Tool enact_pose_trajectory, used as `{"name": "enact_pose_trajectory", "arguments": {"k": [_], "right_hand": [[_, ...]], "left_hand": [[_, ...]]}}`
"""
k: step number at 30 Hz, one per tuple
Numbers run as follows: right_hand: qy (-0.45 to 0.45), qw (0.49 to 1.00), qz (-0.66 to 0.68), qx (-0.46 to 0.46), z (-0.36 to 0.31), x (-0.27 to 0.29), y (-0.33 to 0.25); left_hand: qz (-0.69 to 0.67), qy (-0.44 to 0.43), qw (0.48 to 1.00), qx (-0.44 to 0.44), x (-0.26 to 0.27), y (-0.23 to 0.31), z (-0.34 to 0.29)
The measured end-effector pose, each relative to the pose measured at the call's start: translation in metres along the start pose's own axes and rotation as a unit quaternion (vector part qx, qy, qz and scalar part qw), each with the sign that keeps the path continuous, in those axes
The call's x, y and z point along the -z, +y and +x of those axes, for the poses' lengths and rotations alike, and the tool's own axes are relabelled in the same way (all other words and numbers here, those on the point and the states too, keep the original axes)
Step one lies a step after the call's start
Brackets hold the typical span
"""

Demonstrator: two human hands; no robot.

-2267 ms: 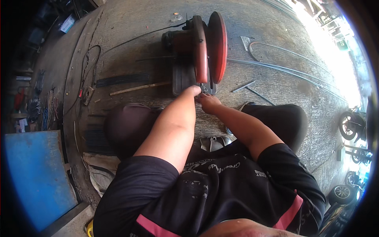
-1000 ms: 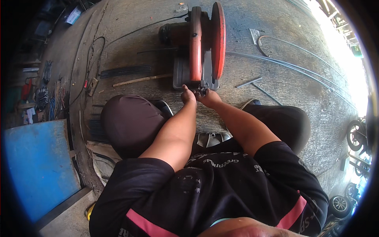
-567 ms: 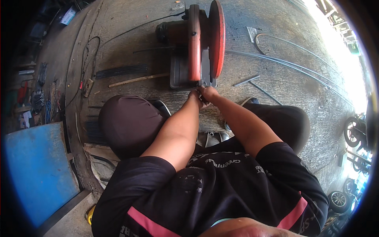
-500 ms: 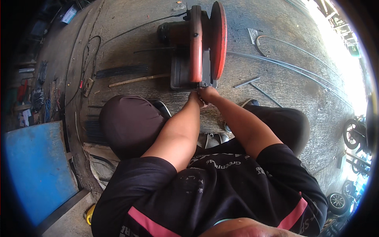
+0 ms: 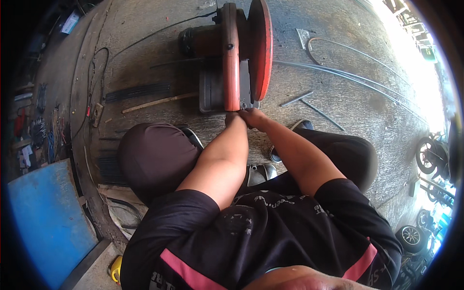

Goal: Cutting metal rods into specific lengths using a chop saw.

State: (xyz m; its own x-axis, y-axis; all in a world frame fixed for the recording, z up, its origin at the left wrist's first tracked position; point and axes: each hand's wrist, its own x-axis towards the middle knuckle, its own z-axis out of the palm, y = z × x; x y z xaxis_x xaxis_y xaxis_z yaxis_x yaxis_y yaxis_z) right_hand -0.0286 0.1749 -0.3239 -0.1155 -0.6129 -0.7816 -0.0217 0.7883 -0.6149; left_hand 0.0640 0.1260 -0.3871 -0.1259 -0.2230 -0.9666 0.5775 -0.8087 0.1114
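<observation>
In front of me on the floor stands a cut-off saw with a red arm (image 5: 231, 63), a large red disc-shaped guard (image 5: 261, 53) and a dark base (image 5: 211, 92). My left hand (image 5: 235, 118) is at the saw's near end, just below the tip of the red arm, its fingers hidden. Right beside it, my right hand (image 5: 254, 119) is closed at the near right corner of the base, next to a small metal fitting (image 5: 244, 105). What its fingers grip is too small and covered to make out. Both arms reach straight forward between my bent knees.
Dark rods (image 5: 137, 92) and a wooden stick (image 5: 159, 103) lie left of the saw. Long thin metal rods (image 5: 348, 77) and short metal pieces (image 5: 321, 113) lie on its right. A black cable (image 5: 159, 36) runs behind. At left is a blue panel (image 5: 50, 217); wheels (image 5: 411, 235) are far right.
The whole view has shifted slightly, so the saw appears further left. The red arm's near end now reaches closer to the base's front edge. Both hands stay together there; the left fingers are now more hidden.
</observation>
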Motion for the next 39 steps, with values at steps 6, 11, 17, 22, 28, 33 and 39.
{"name": "enact_pose_trajectory", "arguments": {"k": [6, 11, 17, 22, 28, 33, 39], "right_hand": [[-0.129, 0.99, 0.037, -0.037, 0.001, 0.019, 0.0], [-0.083, 0.975, -0.164, -0.125, 0.002, 0.004, -0.033], [-0.062, 0.864, -0.498, 0.037, 0.007, -0.004, -0.034], [-0.037, 0.866, -0.499, -0.016, 0.008, -0.017, -0.038], [0.114, 0.939, -0.292, -0.143, -0.017, -0.019, -0.049], [0.14, 0.942, -0.275, -0.131, -0.02, -0.021, -0.049], [0.126, 0.947, -0.269, -0.124, -0.016, -0.017, -0.042]], "left_hand": [[-0.013, 0.019, 0.991, -0.13, -0.016, -0.007, -0.022], [0.001, 0.023, 0.991, -0.13, -0.015, 0.011, -0.024], [0.019, 0.026, 0.994, -0.107, -0.012, 0.021, -0.022], [0.043, 0.028, 0.996, -0.074, -0.011, 0.028, -0.031], [0.053, 0.039, 0.997, -0.039, -0.007, 0.023, -0.011], [0.063, 0.029, 0.992, -0.107, -0.003, 0.013, 0.009], [0.073, 0.079, 0.989, -0.099, -0.001, 0.009, 0.017]]}}
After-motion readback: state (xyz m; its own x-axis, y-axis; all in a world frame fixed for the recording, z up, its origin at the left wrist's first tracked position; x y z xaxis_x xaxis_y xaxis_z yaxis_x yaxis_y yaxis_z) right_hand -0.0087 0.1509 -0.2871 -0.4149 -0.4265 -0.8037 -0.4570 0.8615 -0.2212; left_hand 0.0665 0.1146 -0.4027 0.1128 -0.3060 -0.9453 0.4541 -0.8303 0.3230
